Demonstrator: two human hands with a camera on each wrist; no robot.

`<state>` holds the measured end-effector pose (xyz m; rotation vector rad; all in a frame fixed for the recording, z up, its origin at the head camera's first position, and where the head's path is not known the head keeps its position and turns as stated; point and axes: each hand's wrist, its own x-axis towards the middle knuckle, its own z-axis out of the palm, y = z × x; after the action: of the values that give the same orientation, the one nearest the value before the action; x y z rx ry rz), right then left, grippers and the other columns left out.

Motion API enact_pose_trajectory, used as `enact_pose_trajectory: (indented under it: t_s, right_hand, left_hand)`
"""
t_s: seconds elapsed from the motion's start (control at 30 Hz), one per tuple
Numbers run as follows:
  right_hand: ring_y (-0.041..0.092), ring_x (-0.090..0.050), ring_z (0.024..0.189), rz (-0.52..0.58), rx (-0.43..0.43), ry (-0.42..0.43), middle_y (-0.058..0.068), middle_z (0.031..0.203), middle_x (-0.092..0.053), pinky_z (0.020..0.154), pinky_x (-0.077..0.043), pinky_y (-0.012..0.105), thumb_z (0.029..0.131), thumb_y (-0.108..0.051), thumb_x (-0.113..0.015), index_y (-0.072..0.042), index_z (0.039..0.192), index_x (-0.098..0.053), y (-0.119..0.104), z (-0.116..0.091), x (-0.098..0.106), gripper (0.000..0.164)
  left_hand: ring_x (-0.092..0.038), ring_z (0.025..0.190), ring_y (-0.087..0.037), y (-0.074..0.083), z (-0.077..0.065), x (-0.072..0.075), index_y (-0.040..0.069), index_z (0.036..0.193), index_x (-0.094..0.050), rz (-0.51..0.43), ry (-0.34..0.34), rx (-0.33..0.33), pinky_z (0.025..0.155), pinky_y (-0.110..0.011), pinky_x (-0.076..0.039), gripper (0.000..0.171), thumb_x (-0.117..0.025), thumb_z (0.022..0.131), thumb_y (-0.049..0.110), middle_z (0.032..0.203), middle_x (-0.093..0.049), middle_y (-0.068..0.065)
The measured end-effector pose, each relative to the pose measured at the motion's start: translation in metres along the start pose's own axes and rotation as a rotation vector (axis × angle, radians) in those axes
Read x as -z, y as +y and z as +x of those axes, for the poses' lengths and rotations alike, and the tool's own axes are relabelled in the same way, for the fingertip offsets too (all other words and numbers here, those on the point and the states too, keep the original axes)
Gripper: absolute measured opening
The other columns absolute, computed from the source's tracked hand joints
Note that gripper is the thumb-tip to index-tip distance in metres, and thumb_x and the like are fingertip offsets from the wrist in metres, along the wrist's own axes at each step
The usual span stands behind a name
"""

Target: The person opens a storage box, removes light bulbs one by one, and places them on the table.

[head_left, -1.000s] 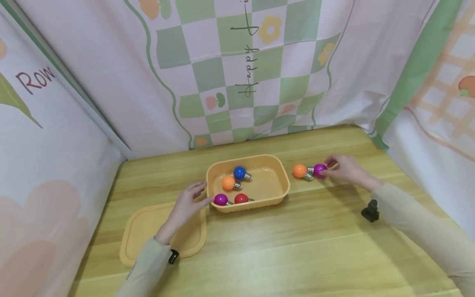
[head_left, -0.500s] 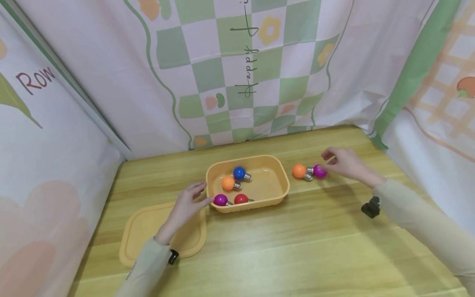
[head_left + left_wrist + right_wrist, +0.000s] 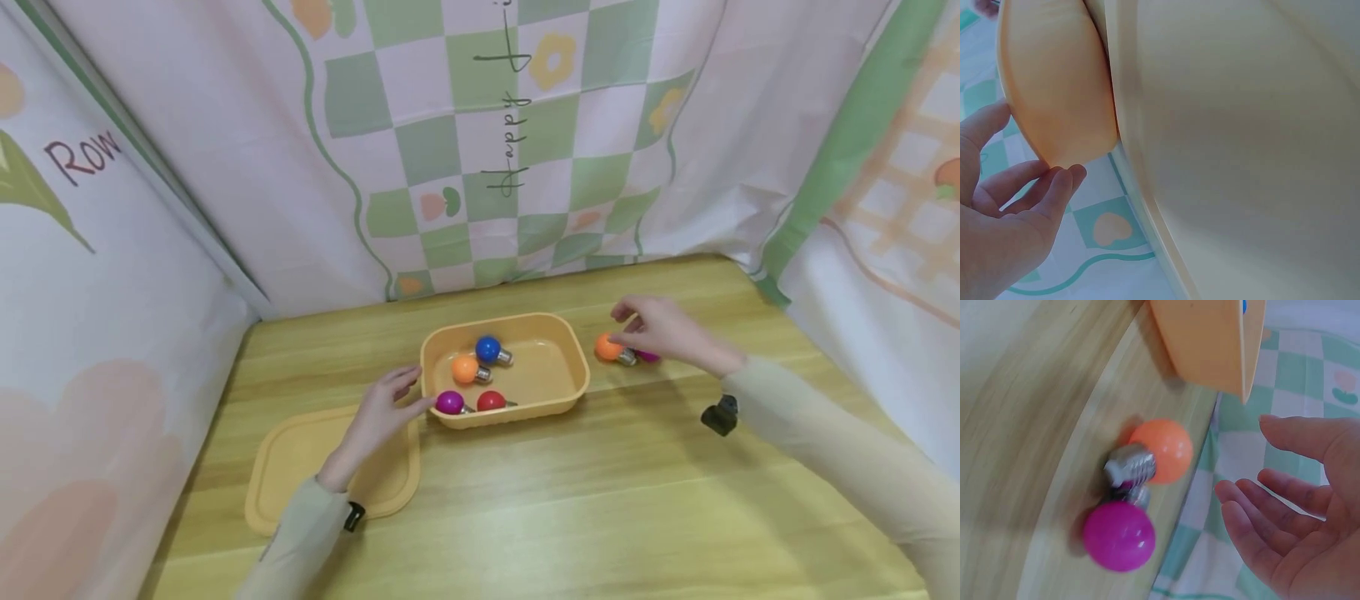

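Observation:
My left hand (image 3: 382, 410) rests its fingertips against the left end of a yellow-orange plastic box (image 3: 551, 407). In the left wrist view the thumb and fingers touch the box wall (image 3: 1060, 75), spread apart. Inside the box lie a blue bulb (image 3: 488, 349), an orange bulb (image 3: 464, 369), a purple bulb (image 3: 450, 402) and a red bulb (image 3: 491, 402). My right hand (image 3: 663, 329) hovers with parted fingers, holding nothing, above an orange bulb (image 3: 1163, 450) and a purple bulb (image 3: 1119, 536). These two lie on the table with their metal bases together, right of the box.
The matching flat lid (image 3: 300, 467) lies on the wooden table (image 3: 525, 508), front left of the box and partly under my left forearm. A patterned fabric curtain (image 3: 420, 158) stands along the table's back edge, with more fabric at both sides.
My right hand has let go of the purple bulb, lifted and moved left over the orange bulb. The left hand stays at the box, and the head view has shifted slightly.

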<state>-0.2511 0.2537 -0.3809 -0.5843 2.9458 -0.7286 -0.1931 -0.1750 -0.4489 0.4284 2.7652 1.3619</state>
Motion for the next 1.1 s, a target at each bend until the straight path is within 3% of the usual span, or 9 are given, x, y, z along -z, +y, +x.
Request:
enact_pose_trajectory:
  t_s: [0.47,0.77,1.1]
  right_hand:
    - [0.031,-0.072,0.094,0.024,0.116,-0.005,0.023,0.113,-0.069,0.083,-0.064,0.043,0.09,-0.018,-0.072,0.004,0.114,-0.063,-0.038,0.025,-0.012,0.034]
    - [0.034,-0.072,0.092,0.03,0.213,0.0,0.027,0.111,-0.069,0.081,-0.065,0.041,0.086,-0.011,-0.075,0.007,0.112,-0.063,-0.055,0.047,-0.025,0.033]
    - [0.034,-0.071,0.091,0.009,0.261,-0.048,0.026,0.109,-0.069,0.081,-0.064,0.039,0.084,-0.012,-0.076,0.008,0.113,-0.063,-0.074,0.068,-0.039,0.037]
  left_hand:
    - [-0.054,0.132,-0.039,0.002,0.001,0.001,-0.005,0.138,-0.053,0.007,-0.002,0.02,0.108,-0.043,-0.051,0.06,-0.075,0.089,0.022,0.146,-0.05,-0.024]
    - [-0.055,0.131,-0.039,0.004,0.002,0.001,-0.006,0.137,-0.053,0.008,-0.009,-0.008,0.108,-0.042,-0.051,0.06,-0.075,0.089,0.022,0.144,-0.052,-0.024]
    - [-0.054,0.132,-0.04,0.003,0.001,0.002,-0.005,0.138,-0.052,0.017,-0.01,0.004,0.108,-0.043,-0.052,0.06,-0.074,0.09,0.023,0.146,-0.051,-0.024]
